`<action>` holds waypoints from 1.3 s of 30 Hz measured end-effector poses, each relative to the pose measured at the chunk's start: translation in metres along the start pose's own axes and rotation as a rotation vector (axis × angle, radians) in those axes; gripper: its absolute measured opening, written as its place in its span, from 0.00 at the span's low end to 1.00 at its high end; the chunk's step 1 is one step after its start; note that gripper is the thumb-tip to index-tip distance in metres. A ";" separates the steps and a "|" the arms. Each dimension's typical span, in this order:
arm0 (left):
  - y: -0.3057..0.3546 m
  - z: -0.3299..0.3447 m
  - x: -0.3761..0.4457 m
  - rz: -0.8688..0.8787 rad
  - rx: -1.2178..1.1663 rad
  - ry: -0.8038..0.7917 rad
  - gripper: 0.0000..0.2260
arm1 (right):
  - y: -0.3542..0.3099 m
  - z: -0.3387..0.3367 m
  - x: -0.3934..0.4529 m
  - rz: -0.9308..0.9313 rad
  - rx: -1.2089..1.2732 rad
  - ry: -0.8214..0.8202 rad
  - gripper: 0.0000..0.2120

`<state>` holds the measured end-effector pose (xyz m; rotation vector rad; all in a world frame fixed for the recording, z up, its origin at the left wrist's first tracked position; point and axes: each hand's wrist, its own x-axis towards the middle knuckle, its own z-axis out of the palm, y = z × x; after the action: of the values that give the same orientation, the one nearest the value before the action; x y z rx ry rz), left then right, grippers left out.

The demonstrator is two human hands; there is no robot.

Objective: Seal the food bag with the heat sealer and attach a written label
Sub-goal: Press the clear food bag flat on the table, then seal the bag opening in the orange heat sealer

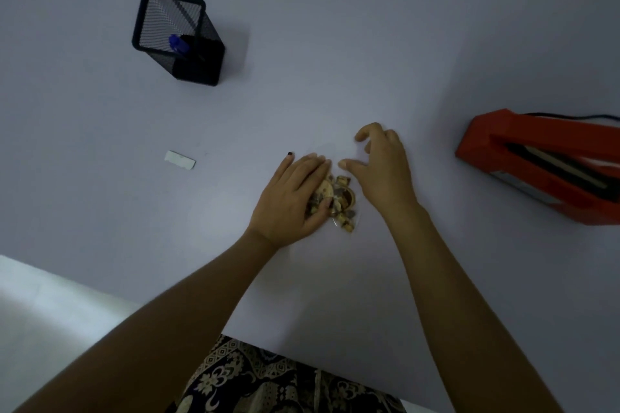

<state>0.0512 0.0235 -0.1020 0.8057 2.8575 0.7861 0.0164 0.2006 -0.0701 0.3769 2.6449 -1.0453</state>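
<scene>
The left hand lies flat, fingers straight, pressing the clear food bag of brown pieces onto the table. The right hand hovers just beside, fingers loosely curled, holding nothing. Well apart stand the red heat sealer, a white label and a mesh pen holder containing a blue pen.

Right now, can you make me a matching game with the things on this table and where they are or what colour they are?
Things:
1. pen holder
2. heat sealer
3. label
4. food bag

Clues:
A. red, at the right edge
B. small and white, lying flat on the left
C. under the left hand
D. black mesh, with a blue pen inside

Pairs: 1-D, 2-A, 3-B, 4-C
</scene>
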 end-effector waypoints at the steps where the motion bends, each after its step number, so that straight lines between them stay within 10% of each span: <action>1: 0.000 -0.002 0.001 -0.008 -0.025 0.006 0.23 | -0.001 0.000 0.001 0.008 0.005 -0.008 0.19; 8: 0.015 -0.022 0.033 -0.433 -0.151 0.194 0.18 | -0.002 0.002 0.003 0.015 0.009 -0.009 0.19; 19: 0.022 -0.028 0.068 -0.894 -0.458 0.012 0.24 | 0.001 0.007 -0.003 0.042 0.083 0.068 0.20; 24: 0.037 -0.025 0.073 -0.892 -0.154 -0.047 0.13 | -0.002 0.013 -0.008 0.053 0.073 0.139 0.20; 30: 0.026 -0.036 0.069 -0.837 -0.459 -0.031 0.18 | -0.005 0.014 -0.021 0.194 -0.114 0.310 0.32; 34: 0.013 -0.041 0.064 -0.749 -0.489 -0.195 0.04 | -0.008 0.017 -0.028 0.368 -0.102 0.353 0.43; 39: 0.018 -0.042 0.050 -0.593 -0.510 -0.173 0.02 | -0.008 0.019 -0.042 0.441 0.018 0.352 0.24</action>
<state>0.0083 0.0421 -0.0531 -0.0389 2.3563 1.1826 0.0562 0.1762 -0.0639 1.1809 2.6483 -0.9227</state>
